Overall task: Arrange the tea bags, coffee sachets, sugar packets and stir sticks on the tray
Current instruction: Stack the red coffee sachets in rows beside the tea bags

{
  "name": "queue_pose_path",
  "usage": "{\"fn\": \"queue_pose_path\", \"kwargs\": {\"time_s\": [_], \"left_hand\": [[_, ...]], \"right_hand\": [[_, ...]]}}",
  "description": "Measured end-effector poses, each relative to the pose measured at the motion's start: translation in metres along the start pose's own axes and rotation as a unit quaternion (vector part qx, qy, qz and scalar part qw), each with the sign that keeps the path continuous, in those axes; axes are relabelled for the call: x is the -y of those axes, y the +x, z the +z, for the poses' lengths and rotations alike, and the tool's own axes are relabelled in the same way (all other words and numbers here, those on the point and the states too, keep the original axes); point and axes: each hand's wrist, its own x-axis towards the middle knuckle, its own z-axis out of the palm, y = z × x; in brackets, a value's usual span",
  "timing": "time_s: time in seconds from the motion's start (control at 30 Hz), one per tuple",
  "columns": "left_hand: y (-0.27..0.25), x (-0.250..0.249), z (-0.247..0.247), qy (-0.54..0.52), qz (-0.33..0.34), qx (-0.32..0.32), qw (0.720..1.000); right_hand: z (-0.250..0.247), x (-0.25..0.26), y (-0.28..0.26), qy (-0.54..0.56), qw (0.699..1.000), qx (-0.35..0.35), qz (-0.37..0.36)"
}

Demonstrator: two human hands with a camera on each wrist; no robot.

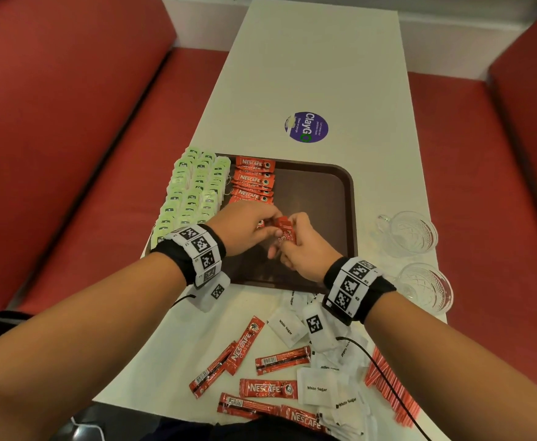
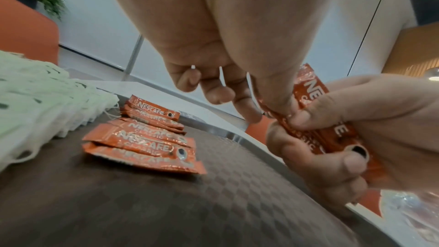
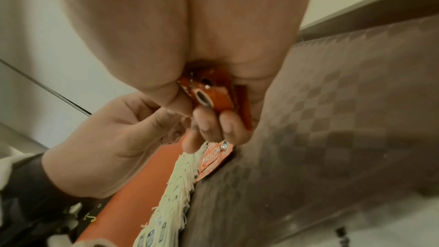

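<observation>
Both hands, the left hand (image 1: 247, 229) and the right hand (image 1: 305, 249), pinched red coffee sachets (image 2: 316, 119) over the brown plastic tray (image 1: 334, 218); only the head view showed its bare right half.

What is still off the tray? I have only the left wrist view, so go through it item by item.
Observer: Loose coffee sachets lie on the table, nearer the person than the tray.
Operator: Report the sugar.
Observer: The white sugar packets lie in a heap on the table, right of those sachets. None is on the tray.
Operator: Now the stir sticks.
Observer: The red stir sticks lie bunched at the table's right edge, beside the sugar.
</observation>
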Motion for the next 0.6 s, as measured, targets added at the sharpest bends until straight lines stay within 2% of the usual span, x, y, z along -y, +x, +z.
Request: {"fn": "queue_pose_path", "kwargs": {"time_s": [0.1,0.23,0.33,0.5,0.6], "left_hand": [[-0.006,0.003,-0.003,0.025,-0.008,-0.020,0.999],[-0.015,0.012,-0.008,0.049,-0.067,-0.010,0.997],[-0.019,0.013,-0.007,0.077,-0.060,0.033,0.995],[-0.020,0.003,0.001,0.059,-0.025,0.038,0.997],[-0.019,0.011,0.002,0.091,-0.063,0.035,0.993]], "right_hand": [[0.000,-0.001,0.004,-0.054,0.998,-0.024,0.005],[-0.007,-0.004,0.005,-0.157,0.984,-0.087,-0.018],[-0.006,-0.002,0.002,-0.176,0.980,-0.086,-0.021],[0.002,0.004,0.000,-0.187,0.980,-0.061,-0.042],[0.004,0.006,-0.001,-0.168,0.983,-0.074,-0.025]]}}
